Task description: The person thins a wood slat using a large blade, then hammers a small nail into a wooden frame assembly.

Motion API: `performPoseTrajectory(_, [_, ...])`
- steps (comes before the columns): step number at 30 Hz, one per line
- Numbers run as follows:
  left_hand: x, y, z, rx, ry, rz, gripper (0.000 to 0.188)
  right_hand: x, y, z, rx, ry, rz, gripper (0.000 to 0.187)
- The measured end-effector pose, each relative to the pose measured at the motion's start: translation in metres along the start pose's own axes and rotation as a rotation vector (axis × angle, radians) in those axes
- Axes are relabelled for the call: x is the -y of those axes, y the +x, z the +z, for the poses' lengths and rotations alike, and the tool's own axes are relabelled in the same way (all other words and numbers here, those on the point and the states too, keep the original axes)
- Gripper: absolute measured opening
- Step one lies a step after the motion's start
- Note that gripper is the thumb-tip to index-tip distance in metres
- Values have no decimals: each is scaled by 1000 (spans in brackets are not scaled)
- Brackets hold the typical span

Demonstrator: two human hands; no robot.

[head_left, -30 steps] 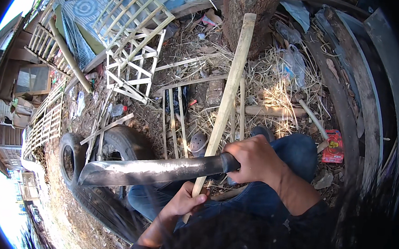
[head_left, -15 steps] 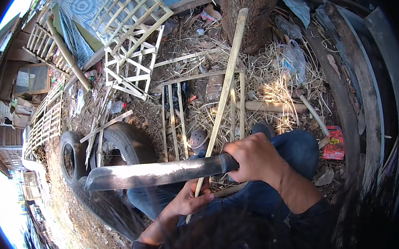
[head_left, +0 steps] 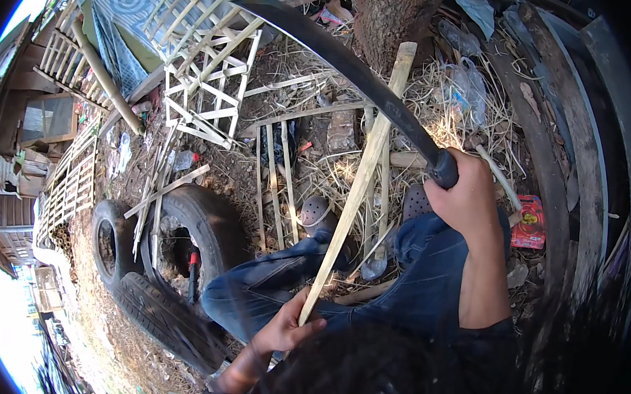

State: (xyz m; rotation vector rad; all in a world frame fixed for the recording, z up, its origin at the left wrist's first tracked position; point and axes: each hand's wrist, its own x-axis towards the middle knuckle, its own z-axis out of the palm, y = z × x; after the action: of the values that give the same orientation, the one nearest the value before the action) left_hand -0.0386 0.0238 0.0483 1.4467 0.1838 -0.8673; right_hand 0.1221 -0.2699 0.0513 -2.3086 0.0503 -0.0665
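Observation:
My right hand (head_left: pixel 465 196) is wrapped round the black handle of a machete (head_left: pixel 353 71), whose long dark blade reaches up and left. That blade crosses over the upper part of a bamboo strip (head_left: pixel 355 200); whether the two touch I cannot tell. Closed on the strip's lower end is my left hand (head_left: pixel 288 323), near my lap. The strip slants up and away to the right, toward the tree trunk (head_left: pixel 394 19). Beneath it lies a flat bamboo frame (head_left: pixel 280 180) on the ground.
Old tyres (head_left: pixel 196 225) lie at the left, with a red-and-black tool (head_left: pixel 193 273) inside one. Bamboo lattices (head_left: pixel 206 90) stand behind. A hammer (head_left: pixel 500 177) and a red package (head_left: pixel 529 223) are on the right, beside long planks (head_left: pixel 547 125). Shavings (head_left: pixel 439 96) cover the ground.
The machete has risen from low across my lap to up near the trunk, its tip swinging from left to far. The strip's far end has shifted down and right.

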Motion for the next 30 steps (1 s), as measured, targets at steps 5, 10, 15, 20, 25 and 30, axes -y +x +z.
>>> performPoseTrajectory(5, [-3, 16, -5, -27, -122, 182, 24, 18, -16, 24, 179, 140, -243, 21])
performPoseTrajectory(10, [-29, 41, 4, -150, 76, 202, 20, 36, -34, 45, 477, -26, -447, 23])
performPoseTrajectory(15, [-46, 41, 16, -377, 690, 150, 25, 34, -39, 51, 490, -128, -404, 22])
performPoseTrajectory(20, [-29, 45, 10, -636, 948, 280, 17, 36, -39, 52, 519, -183, -330, 23])
performPoseTrajectory(25, [-29, 48, 9, -621, 964, 350, 18, 29, -32, 52, 490, -244, -286, 22])
performPoseTrajectory(30, [-10, 31, 12, -564, 830, 369, 29, 13, -10, 44, 229, -199, -88, 21])
